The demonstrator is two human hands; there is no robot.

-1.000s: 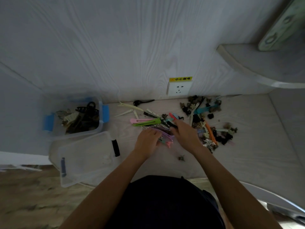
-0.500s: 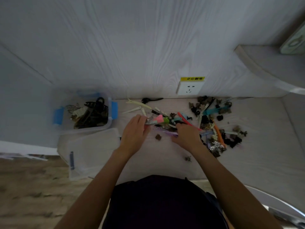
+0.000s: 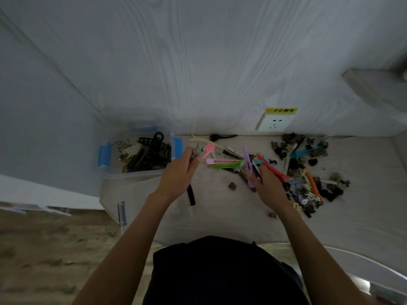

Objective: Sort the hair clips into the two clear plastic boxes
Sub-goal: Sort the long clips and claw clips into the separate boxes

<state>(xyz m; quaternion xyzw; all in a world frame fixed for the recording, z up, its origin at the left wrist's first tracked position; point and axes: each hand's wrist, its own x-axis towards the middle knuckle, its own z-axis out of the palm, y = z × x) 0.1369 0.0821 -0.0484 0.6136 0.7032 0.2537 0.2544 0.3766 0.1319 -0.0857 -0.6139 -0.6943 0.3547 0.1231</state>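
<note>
My left hand (image 3: 178,175) grips a small bunch of long flat clips; a pink clip (image 3: 207,149) sticks out of it, just right of the far clear box (image 3: 110,154) with blue latches, which holds dark claw clips. My right hand (image 3: 267,186) pinches a purple clip (image 3: 247,166) over the pile of coloured long clips (image 3: 224,165). A second clear box (image 3: 132,194), with black latches, lies nearer to me and below my left hand. Small dark claw clips (image 3: 297,148) are scattered to the right.
A white wall socket (image 3: 275,123) with a yellow label sits on the wall behind the pile. Loose small clips (image 3: 232,186) lie between my hands. The surface edge runs at the left, with wooden floor (image 3: 44,249) below it. A shelf (image 3: 374,89) juts out at upper right.
My left hand has carried the bunch of clips from the pile leftward, up to the blue-latched box. My right hand has lifted a purple clip from the pile.
</note>
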